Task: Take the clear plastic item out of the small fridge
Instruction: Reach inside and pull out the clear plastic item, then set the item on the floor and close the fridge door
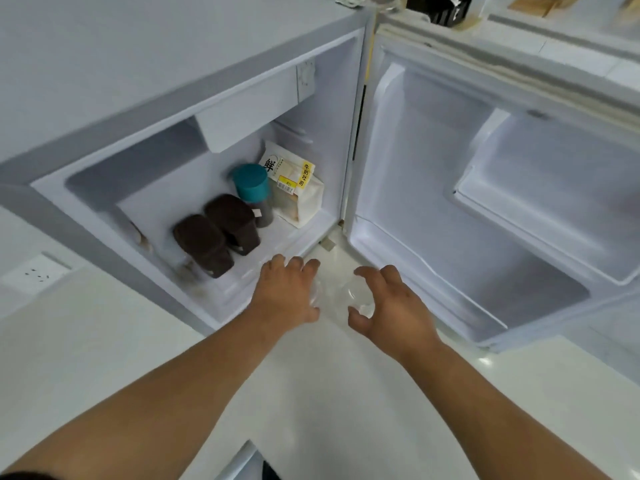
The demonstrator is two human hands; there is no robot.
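Observation:
The small white fridge [180, 109] stands open in front of me, its door [485, 188] swung to the right. A clear plastic item [337, 292], hard to make out against the white surface, sits just outside the fridge's front lip between my hands. My left hand [287, 292] wraps its left end, fingers curled over the top. My right hand [388, 303] cups its right end, where a round clear face shows between thumb and fingers. Both hands touch it.
Inside the fridge are two dark brown boxes [218, 233], a bottle with a teal cap [252, 188] and a bag of bread with a yellow label [298, 188]. A wall socket [34, 273] is at the left. White counter [311, 393] lies under my arms.

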